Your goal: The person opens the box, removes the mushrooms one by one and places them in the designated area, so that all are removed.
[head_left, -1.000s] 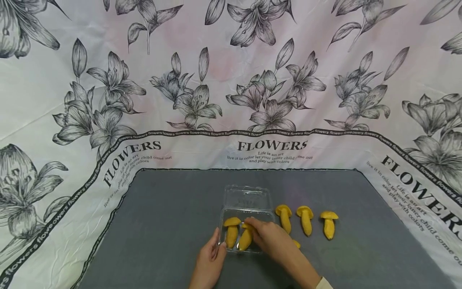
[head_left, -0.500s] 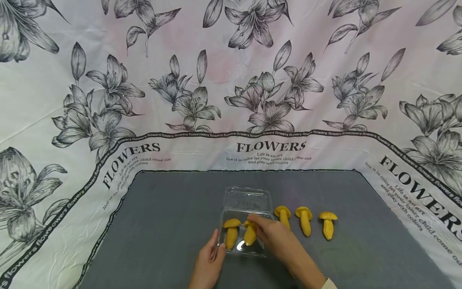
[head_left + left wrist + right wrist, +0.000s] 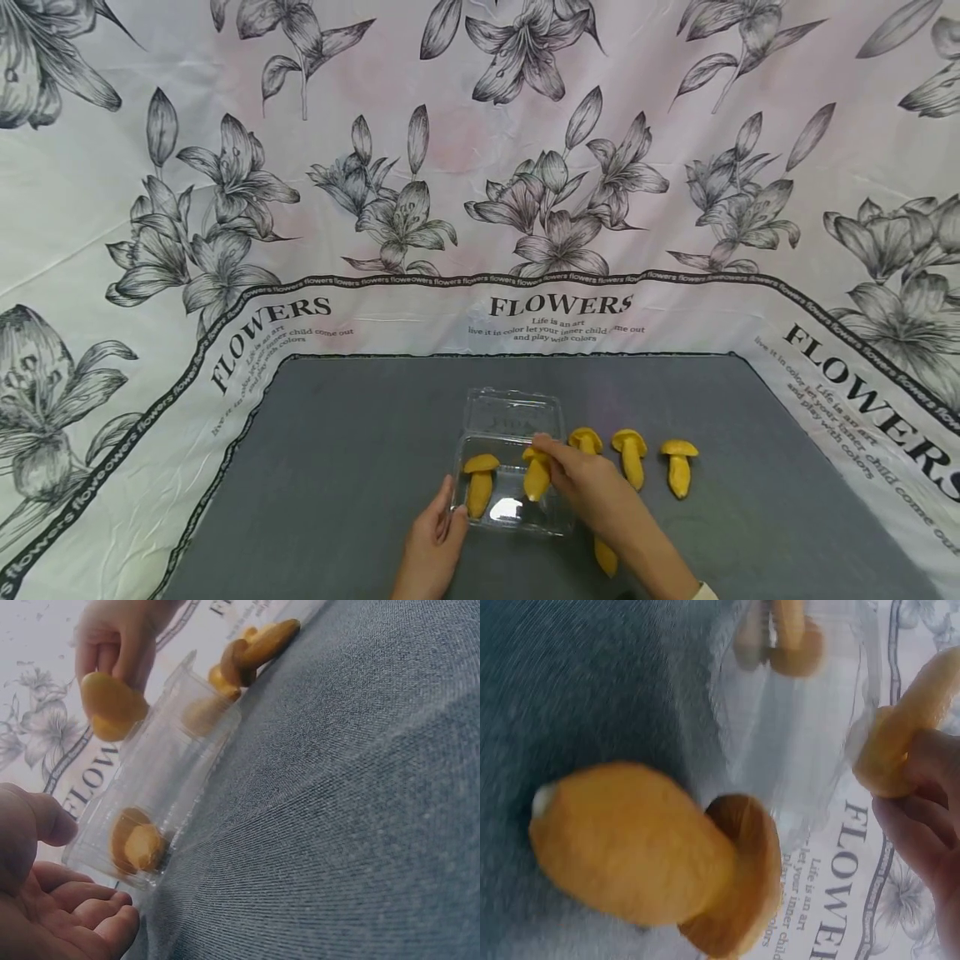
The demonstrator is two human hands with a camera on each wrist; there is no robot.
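Note:
A clear plastic clamshell box [image 3: 517, 527] lies with its lid [image 3: 513, 410] folded back. My left hand [image 3: 432, 540] rests against the box's left side, thumb by the front corner, fingers loosely bent and spread from the thumb in the left wrist view. My right hand [image 3: 581, 479] pinches a yellow mushroom [image 3: 537, 482] by its cap, stem pointing down. In the left wrist view this mushroom [image 3: 112, 709] is raised above the box's rim. Another yellow mushroom [image 3: 480, 492] lies in the left part of the box.
Right of the box, yellow mushrooms lie on the grey tabletop [image 3: 352, 467]: one [image 3: 587, 440] partly behind my right hand, one [image 3: 632, 458] beside it, one [image 3: 678, 468] farther right. Another mushroom [image 3: 606, 558] shows under my right forearm. A floral cloth [image 3: 420, 317] hangs behind.
My right hand has lifted the pinched mushroom off the box's floor and moved it rightward, away from the other mushroom inside. The left hand stays at the box's left side.

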